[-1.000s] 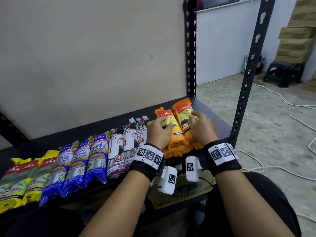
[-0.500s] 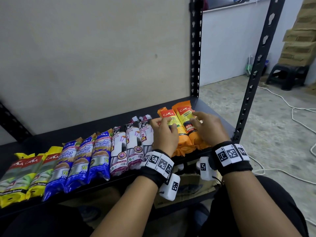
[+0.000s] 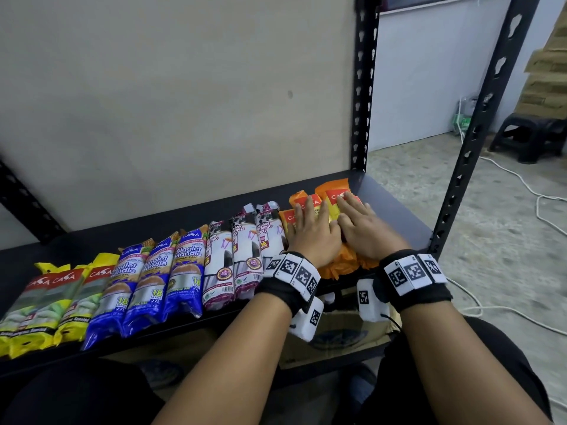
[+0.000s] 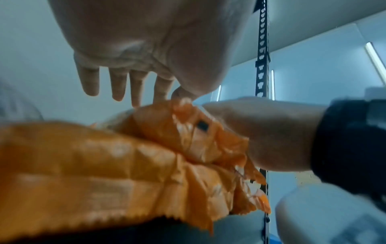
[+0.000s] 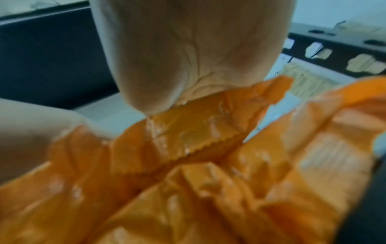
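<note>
Orange packs [image 3: 333, 191] lie side by side at the right end of a black shelf [image 3: 395, 216]. My left hand [image 3: 310, 231] lies flat on the left orange packs with straight fingers. My right hand [image 3: 359, 225] lies flat on the right orange pack, fingers straight and spread. In the left wrist view the left fingers [image 4: 117, 85] hang straight over the crinkled orange wrapper [image 4: 104, 173], and the right hand [image 4: 261, 132] rests beside it. The right wrist view shows the palm [image 5: 188, 57] pressing an orange pack end [image 5: 198, 132].
Left of the orange packs lie white draw-string packs [image 3: 245, 253], blue Singlet Handle packs [image 3: 153, 280] and yellow packs [image 3: 43, 305] in one row. Black upright posts [image 3: 478, 124] stand at the shelf's right corners. A cardboard box [image 3: 337, 335] sits below the shelf. Cables [image 3: 521, 185] lie on the floor.
Both hands have gone from curled fingers on the orange packs to lying flat with straight fingers. A third orange pack now shows at the left of the group.
</note>
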